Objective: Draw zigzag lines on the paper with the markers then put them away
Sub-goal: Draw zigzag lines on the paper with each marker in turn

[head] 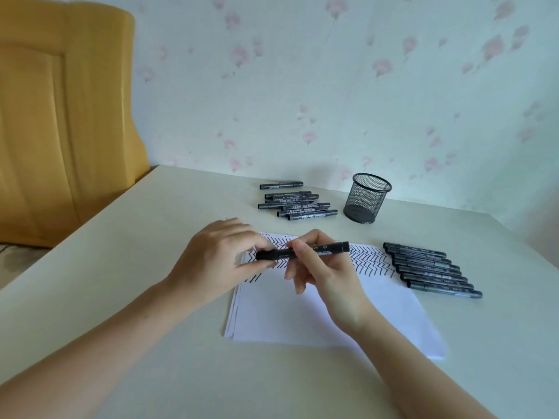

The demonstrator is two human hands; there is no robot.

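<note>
— Black plastic, was it, the marker (302, 251) in the hands?

— It was. It hung level above the top of the paper (317, 306), its long axis running left to right across the sheet, well clear of the counter (151, 297).

— How were the hands set?

— Both forearms came in from the near edge and met over the sheet. The left hand (217, 261) was turned palm down, its thumb and fingertips pinched round the marker's left end. The right hand (320, 267) gripped the barrel near its middle between thumb and forefinger, the other fingers curled loosely beneath. The right end stuck out past the right hand's knuckles.

— Cap on or off?

— I couldn't tell; the left fingers covered that end.

— And the sheet?

— Rows of black zigzags filled its far part; the near part was blank. More sheets showed under its left edge.

— The other markers?

— One row of markers (432, 269) lay side by side just right of the paper, pointing left to right. A looser pile of markers (296, 204) lay beyond the paper, also crosswise, with a black mesh cup (366, 198) standing upright to its right, near the flowered wall (332, 86).
</note>
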